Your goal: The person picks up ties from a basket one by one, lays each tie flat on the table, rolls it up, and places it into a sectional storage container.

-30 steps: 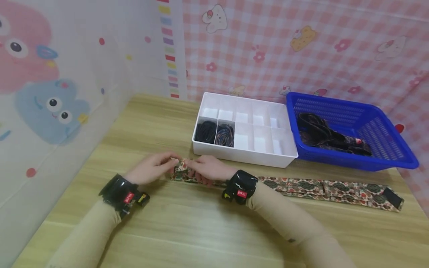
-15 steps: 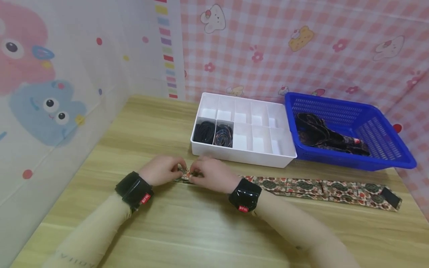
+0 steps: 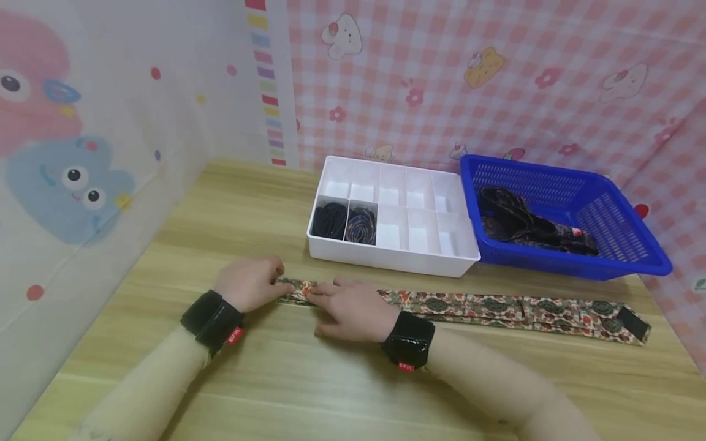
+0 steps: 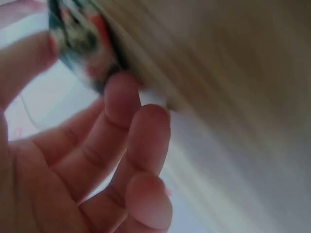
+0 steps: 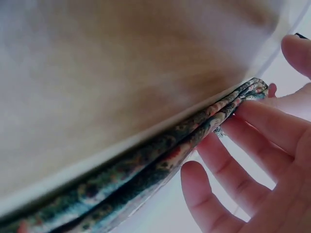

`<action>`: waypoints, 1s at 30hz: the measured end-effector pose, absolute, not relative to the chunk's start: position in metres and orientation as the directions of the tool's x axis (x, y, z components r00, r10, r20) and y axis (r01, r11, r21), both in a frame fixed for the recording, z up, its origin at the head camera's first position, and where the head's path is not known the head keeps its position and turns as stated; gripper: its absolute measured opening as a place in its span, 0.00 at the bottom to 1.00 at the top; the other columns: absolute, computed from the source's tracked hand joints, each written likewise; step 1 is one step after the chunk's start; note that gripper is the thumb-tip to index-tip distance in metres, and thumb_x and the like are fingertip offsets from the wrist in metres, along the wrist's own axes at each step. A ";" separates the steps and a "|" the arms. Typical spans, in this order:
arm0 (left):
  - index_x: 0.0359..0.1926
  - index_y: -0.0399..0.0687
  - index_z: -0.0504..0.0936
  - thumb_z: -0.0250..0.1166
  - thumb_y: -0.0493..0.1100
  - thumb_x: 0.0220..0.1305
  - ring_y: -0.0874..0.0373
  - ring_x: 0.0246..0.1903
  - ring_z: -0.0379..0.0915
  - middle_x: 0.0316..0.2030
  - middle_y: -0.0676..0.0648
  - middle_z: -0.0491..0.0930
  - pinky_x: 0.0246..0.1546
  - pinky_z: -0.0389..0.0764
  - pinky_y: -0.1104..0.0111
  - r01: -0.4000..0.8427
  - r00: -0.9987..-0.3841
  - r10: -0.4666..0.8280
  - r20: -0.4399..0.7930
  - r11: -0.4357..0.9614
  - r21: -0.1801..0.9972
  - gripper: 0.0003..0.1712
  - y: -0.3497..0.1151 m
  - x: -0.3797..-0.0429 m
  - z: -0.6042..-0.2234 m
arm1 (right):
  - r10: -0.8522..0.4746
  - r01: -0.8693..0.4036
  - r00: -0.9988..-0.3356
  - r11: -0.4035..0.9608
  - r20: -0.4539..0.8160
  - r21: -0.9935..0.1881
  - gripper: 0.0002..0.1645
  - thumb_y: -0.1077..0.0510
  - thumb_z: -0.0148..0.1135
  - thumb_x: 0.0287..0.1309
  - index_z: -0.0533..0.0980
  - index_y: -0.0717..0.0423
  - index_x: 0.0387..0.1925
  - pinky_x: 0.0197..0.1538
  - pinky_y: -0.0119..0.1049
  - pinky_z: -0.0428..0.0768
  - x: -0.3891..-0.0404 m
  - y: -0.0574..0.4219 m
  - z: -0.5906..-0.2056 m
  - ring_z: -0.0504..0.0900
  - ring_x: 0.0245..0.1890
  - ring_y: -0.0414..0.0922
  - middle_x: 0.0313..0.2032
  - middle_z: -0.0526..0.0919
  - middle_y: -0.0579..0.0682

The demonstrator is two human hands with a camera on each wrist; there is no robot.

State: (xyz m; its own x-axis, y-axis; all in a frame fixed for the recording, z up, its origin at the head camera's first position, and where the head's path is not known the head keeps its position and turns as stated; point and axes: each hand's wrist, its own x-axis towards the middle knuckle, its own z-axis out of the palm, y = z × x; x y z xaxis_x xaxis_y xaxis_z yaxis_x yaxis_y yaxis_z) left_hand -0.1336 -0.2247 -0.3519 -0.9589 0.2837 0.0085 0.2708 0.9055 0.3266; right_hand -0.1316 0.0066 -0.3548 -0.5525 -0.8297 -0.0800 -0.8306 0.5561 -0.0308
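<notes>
A long necktie (image 3: 469, 306) with a red, green and cream pattern lies folded lengthwise across the table, its layers stacked. My left hand (image 3: 248, 286) pinches its left end between thumb and fingers; the left wrist view shows the folded end (image 4: 82, 43) between thumb and index finger, the other fingers loosely bent. Just to the right, my right hand (image 3: 358, 312) lies palm down over the strip, its fingers fairly straight and touching the cloth. From the right wrist view, the stacked layers (image 5: 160, 160) run under those fingers. The hand hides part of the necktie in the head view.
Behind the necktie stands a white divided box (image 3: 394, 260); two front-left compartments hold a black rolled strip (image 3: 330, 222) and a dark patterned roll (image 3: 361, 226). Beside it, a blue basket (image 3: 568, 263) holds dark patterned cloth items (image 3: 524, 217). Patterned curtains border the wooden table (image 3: 276, 380).
The right hand has gone from pinching the necktie's left part to lying flatter on it, its thumb spread away. The left hand stays at the end, which now lies lower and flatter.
</notes>
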 end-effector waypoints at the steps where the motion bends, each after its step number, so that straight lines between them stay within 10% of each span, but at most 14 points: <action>1: 0.41 0.43 0.81 0.67 0.58 0.58 0.58 0.19 0.70 0.22 0.51 0.78 0.19 0.69 0.64 0.265 -0.959 0.283 0.000 0.896 0.356 0.23 -0.225 -0.134 -0.353 | -0.828 -0.828 -0.554 0.559 -0.085 -0.046 0.41 0.34 0.59 0.58 0.67 0.48 0.68 0.62 0.47 0.69 -0.131 0.008 -0.355 0.70 0.62 0.52 0.66 0.69 0.47; 8: 0.58 0.43 0.76 0.64 0.52 0.64 0.59 0.18 0.73 0.28 0.52 0.79 0.21 0.74 0.65 0.243 -0.950 0.312 0.013 0.711 0.660 0.26 -0.224 -0.137 -0.354 | -0.851 -0.802 -0.524 0.505 -0.031 -0.317 0.33 0.40 0.61 0.60 0.74 0.53 0.62 0.63 0.38 0.68 -0.144 0.020 -0.358 0.73 0.60 0.45 0.60 0.76 0.48; 13: 0.59 0.42 0.75 0.63 0.49 0.66 0.53 0.26 0.76 0.33 0.49 0.80 0.27 0.78 0.63 0.300 -0.923 0.374 0.089 0.556 0.775 0.24 -0.211 -0.138 -0.349 | -0.801 -0.674 -0.599 0.518 -0.022 -0.527 0.19 0.41 0.58 0.63 0.76 0.49 0.46 0.38 0.33 0.77 -0.152 0.025 -0.361 0.77 0.35 0.38 0.37 0.81 0.43; 24: 0.57 0.44 0.76 0.61 0.40 0.67 0.63 0.25 0.74 0.32 0.54 0.82 0.27 0.77 0.67 0.482 -0.817 0.553 0.165 0.498 0.721 0.18 -0.176 -0.148 -0.349 | -0.625 -0.334 -0.768 0.579 -0.141 -0.744 0.31 0.39 0.41 0.73 0.81 0.55 0.33 0.26 0.36 0.78 -0.152 0.036 -0.356 0.80 0.20 0.43 0.25 0.83 0.45; 30: 0.56 0.47 0.78 0.56 0.38 0.70 0.65 0.26 0.72 0.33 0.56 0.81 0.31 0.76 0.67 0.550 -0.774 0.614 0.156 0.529 0.646 0.16 -0.162 -0.146 -0.351 | -0.590 -0.410 -0.802 0.657 -0.093 -0.633 0.27 0.42 0.50 0.70 0.76 0.50 0.18 0.21 0.32 0.70 -0.156 0.048 -0.359 0.71 0.13 0.38 0.14 0.75 0.40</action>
